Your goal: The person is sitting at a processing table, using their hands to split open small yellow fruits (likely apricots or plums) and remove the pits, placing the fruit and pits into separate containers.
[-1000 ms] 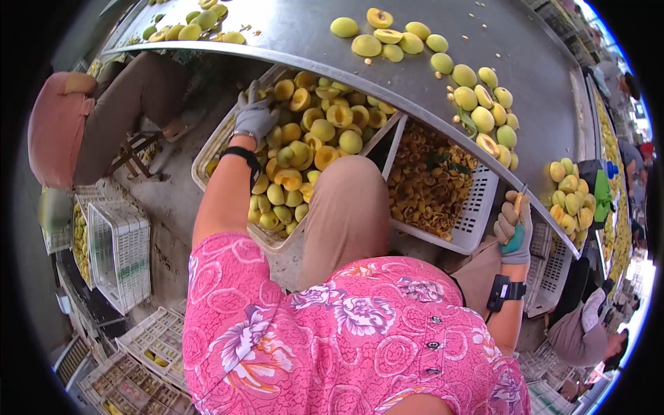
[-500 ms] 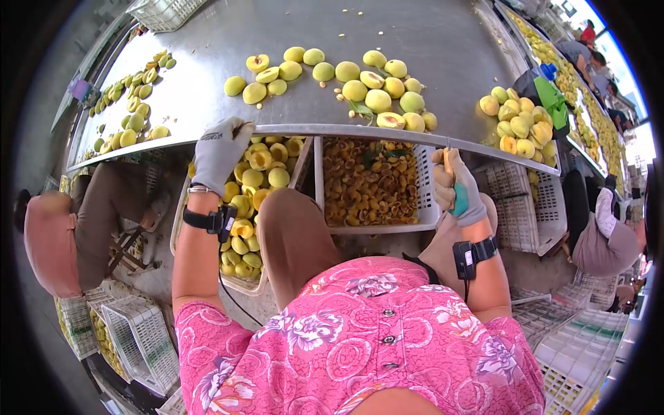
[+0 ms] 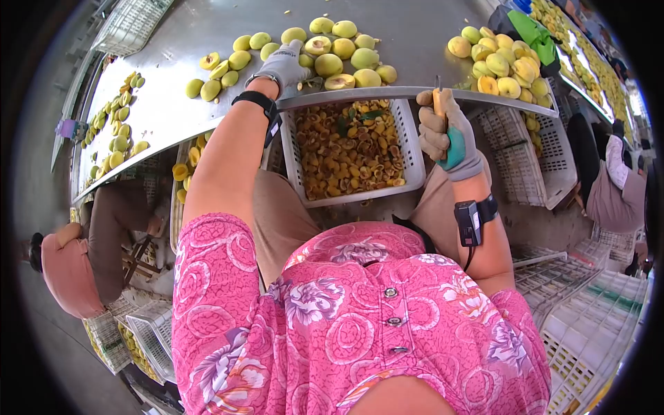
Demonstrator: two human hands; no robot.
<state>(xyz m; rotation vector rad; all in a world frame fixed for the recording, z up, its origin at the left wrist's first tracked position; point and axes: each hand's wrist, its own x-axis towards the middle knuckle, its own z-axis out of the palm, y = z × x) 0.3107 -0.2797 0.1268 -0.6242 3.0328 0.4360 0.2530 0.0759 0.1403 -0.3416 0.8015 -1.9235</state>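
Note:
My left hand (image 3: 286,65), in a pale grey glove, reaches over the metal table (image 3: 197,59) among yellow-green peaches (image 3: 328,65). Its fingers are apart beside the fruit, with no fruit clearly in their grasp. Closed round an orange-handled tool with a short thin metal tip (image 3: 438,102), my right hand (image 3: 446,135) is at the table's front edge. That hand wears a grey and green glove, and the tip points up. Several peaches are cut, such as a half (image 3: 339,81) near the edge. Below the table, a white crate (image 3: 413,166) holds brownish-orange fruit scraps.
Another peach pile (image 3: 501,63) lies at the right, near a green bag (image 3: 536,34). More fruit (image 3: 119,143) lines the table's left side. A crate (image 3: 176,207) of peach halves is partly hidden behind my left arm. Seated people (image 3: 72,266) are at both sides.
My left hand has moved from the table's front edge up and right to the peaches; the piece at its fingertips no longer shows. My right hand has risen slightly, still gripping the tool.

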